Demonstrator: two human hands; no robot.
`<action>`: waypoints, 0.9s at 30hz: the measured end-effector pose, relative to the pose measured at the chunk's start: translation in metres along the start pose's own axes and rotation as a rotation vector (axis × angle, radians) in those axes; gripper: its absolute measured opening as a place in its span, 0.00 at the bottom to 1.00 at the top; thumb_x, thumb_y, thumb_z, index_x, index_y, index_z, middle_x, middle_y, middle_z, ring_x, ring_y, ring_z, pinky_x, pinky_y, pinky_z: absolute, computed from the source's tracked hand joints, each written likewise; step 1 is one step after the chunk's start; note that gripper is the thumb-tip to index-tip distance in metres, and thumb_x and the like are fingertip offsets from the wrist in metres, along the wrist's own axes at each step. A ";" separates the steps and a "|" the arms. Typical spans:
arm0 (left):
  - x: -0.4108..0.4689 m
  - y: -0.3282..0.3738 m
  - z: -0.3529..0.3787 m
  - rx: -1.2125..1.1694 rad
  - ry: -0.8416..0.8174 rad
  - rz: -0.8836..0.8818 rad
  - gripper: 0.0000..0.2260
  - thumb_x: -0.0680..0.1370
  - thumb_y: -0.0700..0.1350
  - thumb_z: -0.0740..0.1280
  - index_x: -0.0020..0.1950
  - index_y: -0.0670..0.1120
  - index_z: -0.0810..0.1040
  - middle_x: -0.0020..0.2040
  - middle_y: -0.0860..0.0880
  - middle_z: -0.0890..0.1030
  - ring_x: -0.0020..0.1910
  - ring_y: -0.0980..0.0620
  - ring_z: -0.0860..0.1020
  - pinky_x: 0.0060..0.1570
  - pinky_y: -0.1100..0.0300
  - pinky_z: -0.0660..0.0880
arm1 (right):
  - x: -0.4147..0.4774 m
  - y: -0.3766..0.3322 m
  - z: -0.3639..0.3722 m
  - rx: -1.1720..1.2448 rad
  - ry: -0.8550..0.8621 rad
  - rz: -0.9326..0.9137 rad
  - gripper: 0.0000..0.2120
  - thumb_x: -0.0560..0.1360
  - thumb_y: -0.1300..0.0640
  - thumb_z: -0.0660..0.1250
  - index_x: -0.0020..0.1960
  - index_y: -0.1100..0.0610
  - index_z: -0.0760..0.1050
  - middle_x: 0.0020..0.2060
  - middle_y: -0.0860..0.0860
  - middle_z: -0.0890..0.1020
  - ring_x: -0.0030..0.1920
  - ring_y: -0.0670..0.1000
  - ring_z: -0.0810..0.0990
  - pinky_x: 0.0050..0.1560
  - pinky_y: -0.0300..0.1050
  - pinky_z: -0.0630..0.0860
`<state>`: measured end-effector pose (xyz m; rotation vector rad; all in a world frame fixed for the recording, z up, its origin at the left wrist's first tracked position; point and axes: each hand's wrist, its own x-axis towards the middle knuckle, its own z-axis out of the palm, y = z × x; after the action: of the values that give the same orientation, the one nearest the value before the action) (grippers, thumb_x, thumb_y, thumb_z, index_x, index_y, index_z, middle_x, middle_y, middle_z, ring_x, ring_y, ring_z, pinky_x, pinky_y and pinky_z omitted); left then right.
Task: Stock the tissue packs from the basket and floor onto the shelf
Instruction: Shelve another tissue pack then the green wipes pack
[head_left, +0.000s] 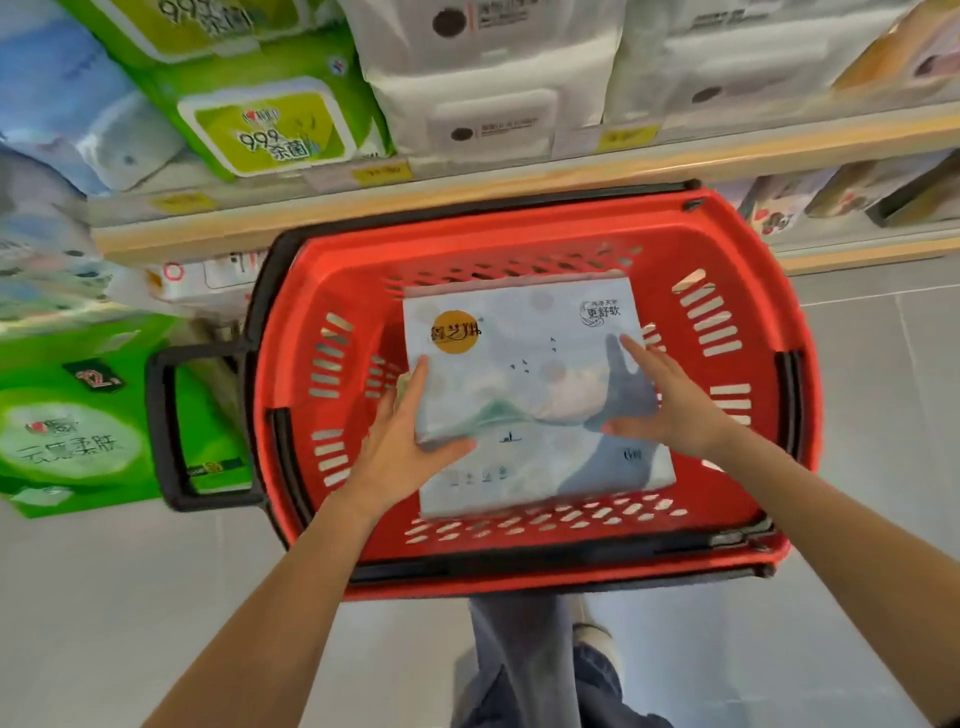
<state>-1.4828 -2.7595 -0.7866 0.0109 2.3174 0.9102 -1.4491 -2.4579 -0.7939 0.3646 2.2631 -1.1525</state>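
A pale blue tissue pack (524, 358) with a gold round label lies on top inside the red basket (748, 467) on the floor. Another similar pack (545, 478) lies under it. My left hand (402, 441) grips the top pack's left edge, thumb over its lower corner. My right hand (670, 400) presses on the pack's right side with fingers spread. The shelf (467, 202) runs across just behind the basket. A green tissue pack (78, 415) stands on the floor to the left.
The upper shelf carries green packs (270, 119), white packs (488, 98) and blue rolls (67, 104). Boxed goods (841, 192) sit on a lower shelf at right. The basket's black handle (171, 415) sticks out left. Grey tiled floor and my legs (540, 670) lie below.
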 end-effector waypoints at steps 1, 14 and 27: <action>0.005 -0.002 0.001 -0.002 -0.004 -0.004 0.46 0.66 0.59 0.73 0.74 0.64 0.44 0.76 0.52 0.55 0.75 0.51 0.56 0.70 0.50 0.59 | 0.006 0.004 0.003 0.042 -0.005 -0.014 0.48 0.63 0.55 0.77 0.74 0.51 0.51 0.75 0.50 0.54 0.75 0.51 0.50 0.73 0.53 0.54; -0.002 0.004 -0.018 -0.162 -0.076 0.062 0.51 0.65 0.52 0.77 0.74 0.64 0.42 0.71 0.60 0.61 0.72 0.56 0.61 0.65 0.55 0.67 | -0.012 -0.016 0.002 0.068 0.104 -0.101 0.50 0.63 0.57 0.77 0.75 0.50 0.50 0.69 0.39 0.58 0.71 0.47 0.59 0.68 0.49 0.60; -0.143 0.168 -0.150 -0.083 0.115 0.275 0.52 0.64 0.50 0.77 0.73 0.63 0.41 0.69 0.66 0.61 0.66 0.67 0.62 0.57 0.80 0.62 | -0.171 -0.170 -0.118 0.075 0.316 -0.263 0.50 0.60 0.48 0.78 0.72 0.42 0.50 0.68 0.31 0.57 0.74 0.47 0.54 0.72 0.53 0.58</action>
<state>-1.4904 -2.7552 -0.5201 0.2543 2.4208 1.1708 -1.4356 -2.4608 -0.5250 0.3011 2.6069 -1.3988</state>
